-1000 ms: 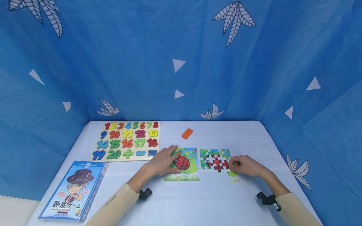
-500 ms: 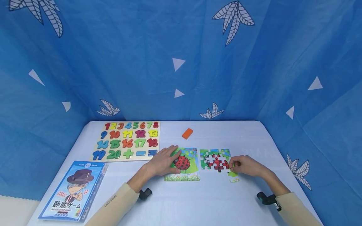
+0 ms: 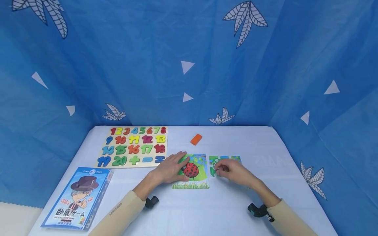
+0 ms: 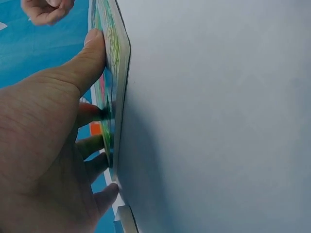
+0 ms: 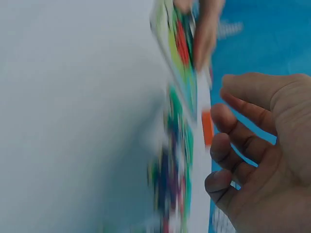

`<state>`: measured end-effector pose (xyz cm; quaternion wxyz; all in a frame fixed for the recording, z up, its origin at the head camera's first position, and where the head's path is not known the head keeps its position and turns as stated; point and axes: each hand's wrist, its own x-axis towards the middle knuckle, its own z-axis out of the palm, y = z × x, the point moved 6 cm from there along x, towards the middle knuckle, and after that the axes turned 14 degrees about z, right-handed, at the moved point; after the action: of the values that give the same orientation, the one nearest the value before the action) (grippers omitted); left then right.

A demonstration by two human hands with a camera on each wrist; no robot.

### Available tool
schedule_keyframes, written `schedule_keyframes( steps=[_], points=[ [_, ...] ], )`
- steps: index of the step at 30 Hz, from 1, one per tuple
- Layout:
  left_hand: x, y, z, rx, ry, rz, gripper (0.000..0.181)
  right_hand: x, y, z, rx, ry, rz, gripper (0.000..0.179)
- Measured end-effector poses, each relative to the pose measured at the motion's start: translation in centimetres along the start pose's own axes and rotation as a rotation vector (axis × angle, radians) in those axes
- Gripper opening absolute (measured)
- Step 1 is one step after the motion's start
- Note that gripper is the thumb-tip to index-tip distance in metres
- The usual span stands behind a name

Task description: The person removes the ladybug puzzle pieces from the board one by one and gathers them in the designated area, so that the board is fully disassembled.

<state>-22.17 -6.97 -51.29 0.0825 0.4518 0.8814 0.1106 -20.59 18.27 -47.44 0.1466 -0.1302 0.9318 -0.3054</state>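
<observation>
My left hand [image 3: 169,168] rests spread over the left part of a ladybug picture board [image 3: 193,184]. In the left wrist view its thumb and fingers [image 4: 92,51] lie along the board's face. To the right of the board are jigsaw pieces [image 3: 213,158] of a matching ladybug picture, partly joined. Above them hovers my right hand [image 3: 236,172], hiding the middle and lower pieces. Its fingers are loosely bent, and the right wrist view shows nothing between the thumb and fingers. The jigsaw pieces [image 5: 187,141] are blurred there.
A wooden number board [image 3: 134,166] lies at the back left, a blue boxed card game [image 3: 77,200] at the front left. Behind the ladybug board lies an orange block [image 3: 196,139]. Blue patterned cloth [image 3: 141,82] surrounds the white table [image 3: 189,216] at the back and sides.
My right hand has left the right end of the jigsaw and moved left over its middle. My left hand has stayed on the ladybug board.
</observation>
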Motion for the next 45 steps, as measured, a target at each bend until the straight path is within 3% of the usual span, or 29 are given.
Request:
schedule_keyframes(
  steps=[5, 9, 12, 25, 34, 45],
  points=[
    [0.1, 0.0, -0.1, 0.013, -0.006, -0.008, 0.091, 0.3, -3.4, 3.5, -0.109, -0.043, -0.076, 0.038],
    [0.1, 0.1, -0.1, 0.014, -0.009, -0.006, 0.091, 0.5, -4.1, 5.4, -0.233, -0.012, -0.085, 0.053],
    [0.1, 0.1, -0.1, 0.017, -0.014, -0.001, 0.091, 0.7, -4.1, 6.2, -0.299, 0.017, -0.065, 0.053],
    [-0.4, -0.4, -0.7, -0.019, -0.043, 0.01, 0.091, 0.6, -4.5, 6.4, -0.32, 0.021, -0.084, 0.036],
    [-0.8, -0.3, -1.3, -0.096, -0.062, 0.024, 0.087, 0.5, -4.6, 6.3, -0.317, 0.017, -0.093, 0.034],
    [-0.5, -0.4, -1.7, -0.105, -0.068, 0.028, 0.085, 0.6, -4.7, 6.0, -0.305, 0.015, -0.11, 0.031]
  ],
)
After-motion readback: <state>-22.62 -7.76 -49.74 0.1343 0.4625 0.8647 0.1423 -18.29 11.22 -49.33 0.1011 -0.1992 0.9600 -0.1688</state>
